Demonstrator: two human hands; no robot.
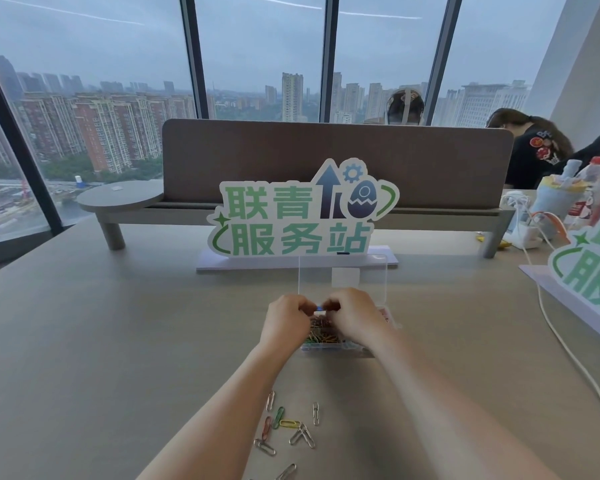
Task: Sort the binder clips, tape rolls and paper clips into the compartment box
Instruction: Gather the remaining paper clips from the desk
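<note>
Beige counter [118, 341] before high-rise windows. Both hands, left hand [284, 318] and right hand [355, 315], meet above the clear plastic compartment box [336, 348], each grip pinched on a small blue clip [320, 308]. Loose coloured wire paper clips [288, 426] lie nearer the viewer; others fill the box.

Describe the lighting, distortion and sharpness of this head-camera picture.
Head view: soft, flat overcast daylight from the windows, with barely any shadows on the table; wide-angle bending curves the window frames and desk divider; the hands are slightly soft, the small blue item between them is too blurred to identify; loose paper clips look sharper.
</note>
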